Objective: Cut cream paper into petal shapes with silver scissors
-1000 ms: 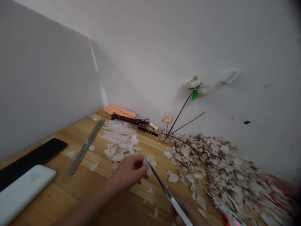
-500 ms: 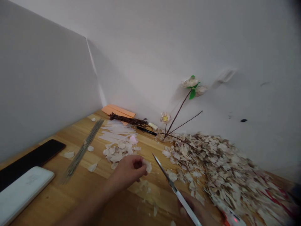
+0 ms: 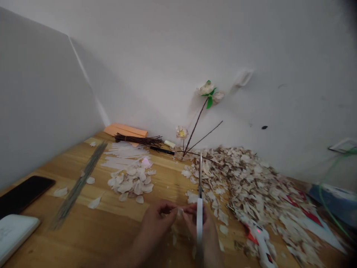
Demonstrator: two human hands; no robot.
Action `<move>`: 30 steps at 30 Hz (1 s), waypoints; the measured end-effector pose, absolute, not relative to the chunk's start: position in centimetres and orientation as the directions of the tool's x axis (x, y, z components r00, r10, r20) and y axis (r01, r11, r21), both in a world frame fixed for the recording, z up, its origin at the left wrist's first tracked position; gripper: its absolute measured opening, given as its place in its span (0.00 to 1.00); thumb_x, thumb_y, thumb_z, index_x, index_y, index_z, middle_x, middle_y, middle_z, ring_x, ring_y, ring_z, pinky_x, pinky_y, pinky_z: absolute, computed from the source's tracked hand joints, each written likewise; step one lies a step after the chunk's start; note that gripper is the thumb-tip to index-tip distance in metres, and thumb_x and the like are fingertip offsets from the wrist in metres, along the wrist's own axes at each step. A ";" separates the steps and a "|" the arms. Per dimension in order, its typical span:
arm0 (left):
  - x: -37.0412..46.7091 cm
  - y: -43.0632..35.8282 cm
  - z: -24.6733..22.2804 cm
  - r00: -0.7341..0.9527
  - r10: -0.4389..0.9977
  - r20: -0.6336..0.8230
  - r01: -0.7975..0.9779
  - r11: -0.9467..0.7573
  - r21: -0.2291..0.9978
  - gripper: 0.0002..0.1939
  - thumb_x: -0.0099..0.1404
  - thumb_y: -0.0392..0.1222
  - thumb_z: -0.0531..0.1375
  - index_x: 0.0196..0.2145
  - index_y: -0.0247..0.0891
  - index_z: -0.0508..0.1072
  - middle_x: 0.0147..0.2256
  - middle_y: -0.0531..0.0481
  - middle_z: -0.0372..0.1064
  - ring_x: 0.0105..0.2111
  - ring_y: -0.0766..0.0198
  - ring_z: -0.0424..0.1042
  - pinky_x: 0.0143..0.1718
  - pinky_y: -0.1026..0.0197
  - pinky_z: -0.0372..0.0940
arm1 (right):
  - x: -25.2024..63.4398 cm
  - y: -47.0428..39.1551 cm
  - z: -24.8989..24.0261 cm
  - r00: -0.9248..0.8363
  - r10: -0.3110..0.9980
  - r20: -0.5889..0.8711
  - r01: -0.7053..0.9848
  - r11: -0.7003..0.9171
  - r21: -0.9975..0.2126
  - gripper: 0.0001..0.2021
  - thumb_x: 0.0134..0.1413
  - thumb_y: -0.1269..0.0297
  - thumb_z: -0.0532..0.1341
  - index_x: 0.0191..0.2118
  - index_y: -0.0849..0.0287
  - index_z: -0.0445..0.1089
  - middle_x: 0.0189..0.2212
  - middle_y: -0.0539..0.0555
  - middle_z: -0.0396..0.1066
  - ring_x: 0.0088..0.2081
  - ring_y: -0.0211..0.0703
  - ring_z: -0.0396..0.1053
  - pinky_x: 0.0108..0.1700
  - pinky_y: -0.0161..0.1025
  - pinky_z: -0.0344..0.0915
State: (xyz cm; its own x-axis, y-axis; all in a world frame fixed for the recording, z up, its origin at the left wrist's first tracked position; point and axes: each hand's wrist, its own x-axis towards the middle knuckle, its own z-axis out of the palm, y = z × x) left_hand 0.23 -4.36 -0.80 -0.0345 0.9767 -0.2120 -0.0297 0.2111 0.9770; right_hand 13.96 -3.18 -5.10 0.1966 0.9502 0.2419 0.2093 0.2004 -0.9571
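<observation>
My left hand (image 3: 157,225) is closed, thumb and fingers pinching a pale petal (image 3: 180,211) low in the middle of the view. Across from it, my right hand (image 3: 208,232) meets the petal with its fingertips. The same hand also keeps hold of what look like white-handled scissors (image 3: 199,216), their narrow blades pointing up and away from me. Beyond the left hand lies a small heap of cream petals (image 3: 134,180). A far larger pile of dried petals (image 3: 251,182) spreads out to the right.
A white glue gun (image 3: 260,238) with a red light lies at right. Thin wires (image 3: 80,186), a phone (image 3: 28,193) and a white box-like object (image 3: 16,238) are left. Toward the wall are brown twigs (image 3: 139,140), white strips (image 3: 122,154), a black pen (image 3: 162,150) and flower stems (image 3: 196,123).
The view has turned to the right. My right hand has come over to the left hand with the scissors swung upright, and both hands now meet at the petal.
</observation>
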 end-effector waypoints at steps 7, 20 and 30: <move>0.2 -4.6 -0.6 0.056 0.971 -0.234 0.019 0.233 0.972 0.19 0.53 0.51 0.55 0.30 0.33 0.77 0.27 0.47 0.72 0.26 0.63 0.67 0.22 0.65 0.62 | 14.1 -3.6 -3.9 0.176 0.975 0.135 0.250 0.088 -0.964 0.13 0.40 0.61 0.63 0.33 0.55 0.60 0.24 0.49 0.74 0.24 0.41 0.72 0.27 0.37 0.68; 0.0 -4.4 -1.2 0.052 0.972 -0.229 0.128 0.221 0.967 0.17 0.54 0.50 0.56 0.32 0.34 0.78 0.29 0.47 0.75 0.27 0.61 0.70 0.23 0.66 0.62 | 14.8 -3.7 -1.3 0.258 0.965 0.056 0.374 -0.047 -0.926 0.13 0.37 0.55 0.62 0.29 0.54 0.60 0.25 0.52 0.75 0.27 0.46 0.72 0.33 0.39 0.65; -0.2 -4.7 -1.1 0.063 0.997 -0.036 0.237 0.020 0.971 0.12 0.56 0.41 0.56 0.36 0.43 0.78 0.35 0.51 0.77 0.34 0.60 0.74 0.37 0.61 0.66 | 14.3 -4.1 -1.2 0.194 0.981 0.005 0.416 -0.077 -0.906 0.18 0.37 0.53 0.63 0.35 0.56 0.62 0.28 0.53 0.74 0.29 0.47 0.71 0.33 0.40 0.65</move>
State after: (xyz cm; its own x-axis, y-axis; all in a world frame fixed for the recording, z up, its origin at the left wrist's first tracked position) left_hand -0.16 -4.67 -1.15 0.0627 0.9974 -0.0358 0.2374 0.0200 0.9712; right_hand 14.27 -4.15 -1.23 0.1939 0.9810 0.0052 0.4162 -0.0775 -0.9059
